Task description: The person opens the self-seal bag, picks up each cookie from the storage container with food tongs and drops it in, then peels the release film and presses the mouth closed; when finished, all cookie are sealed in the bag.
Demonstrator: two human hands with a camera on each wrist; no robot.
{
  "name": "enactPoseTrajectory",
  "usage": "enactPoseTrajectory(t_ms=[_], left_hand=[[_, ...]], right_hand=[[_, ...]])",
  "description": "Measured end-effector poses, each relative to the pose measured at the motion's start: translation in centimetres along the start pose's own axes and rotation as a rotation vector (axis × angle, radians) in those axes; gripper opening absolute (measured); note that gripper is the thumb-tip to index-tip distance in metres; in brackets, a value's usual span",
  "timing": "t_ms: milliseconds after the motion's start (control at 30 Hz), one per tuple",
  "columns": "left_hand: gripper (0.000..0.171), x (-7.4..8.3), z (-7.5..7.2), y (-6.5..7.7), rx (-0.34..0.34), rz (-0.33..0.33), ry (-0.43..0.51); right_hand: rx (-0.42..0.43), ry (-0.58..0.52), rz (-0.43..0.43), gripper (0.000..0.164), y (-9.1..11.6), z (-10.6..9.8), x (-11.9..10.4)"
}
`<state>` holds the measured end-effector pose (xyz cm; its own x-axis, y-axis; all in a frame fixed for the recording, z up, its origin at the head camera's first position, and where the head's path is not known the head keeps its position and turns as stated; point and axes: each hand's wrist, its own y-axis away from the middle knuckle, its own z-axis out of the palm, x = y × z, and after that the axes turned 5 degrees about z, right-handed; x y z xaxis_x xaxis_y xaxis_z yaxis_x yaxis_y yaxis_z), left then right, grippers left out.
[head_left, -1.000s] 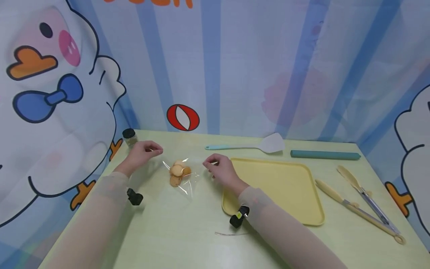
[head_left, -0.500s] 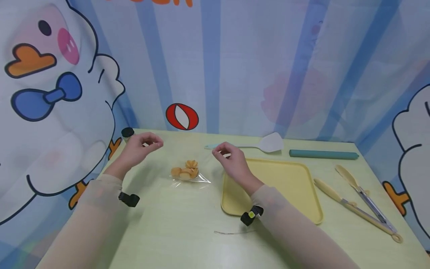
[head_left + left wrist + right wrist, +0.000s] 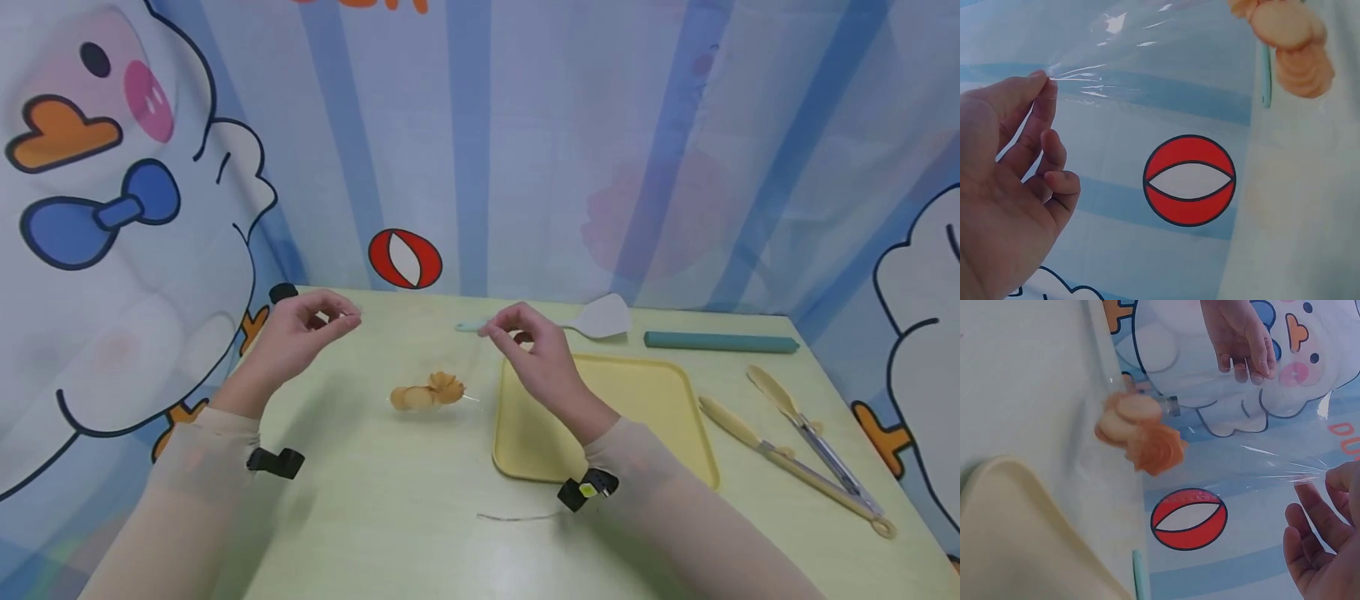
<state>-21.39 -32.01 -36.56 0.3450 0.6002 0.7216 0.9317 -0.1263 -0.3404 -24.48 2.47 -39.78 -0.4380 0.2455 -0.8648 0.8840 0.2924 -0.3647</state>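
Observation:
A clear plastic bag (image 3: 1110,78) hangs between my two hands, its top edge stretched sideways. Several cookies (image 3: 420,397) are bunched at its bottom; some are round and smooth, others piped in a swirl. With thumb and fingertip, my left hand (image 3: 296,337) pinches one top corner of the bag. At the opposite corner, my right hand (image 3: 536,354) pinches the film the same way, creasing it near the fingertips. The film is almost invisible in the head view, but its glints show in both wrist views.
A yellow tray (image 3: 630,425) lies under my right forearm. Behind are a spatula (image 3: 606,317) and a green rod (image 3: 720,342). Tongs (image 3: 810,475) lie at the right. A thin tie (image 3: 513,518) rests in front; a black-lidded jar (image 3: 283,292) stands behind my left hand.
Both hands have risen and the right has moved rightward, spreading the bag's top wider. The bag has swung from lying flat-looking to hanging, with its cookies shifted right and clustered along the bottom.

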Motion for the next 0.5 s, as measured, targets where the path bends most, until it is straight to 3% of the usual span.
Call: enactPoseTrajectory(t_ms=[100, 267, 500], left_hand=[[0.023, -0.2, 0.3, 0.2, -0.017, 0.004, 0.028], [0.021, -1.8, 1.1, 0.4, -0.044, -0.016, 0.064], [0.022, -2.9, 1.5, 0.2, -0.052, 0.023, 0.073]], right_hand=[[-0.02, -0.013, 0.031, 0.016, 0.1, 0.2, 0.7], [-0.043, -0.031, 0.093, 0.017, 0.1, 0.9, 2.4], [-0.027, -0.036, 0.073, 0.013, -0.3, 1.2, 3.2]])
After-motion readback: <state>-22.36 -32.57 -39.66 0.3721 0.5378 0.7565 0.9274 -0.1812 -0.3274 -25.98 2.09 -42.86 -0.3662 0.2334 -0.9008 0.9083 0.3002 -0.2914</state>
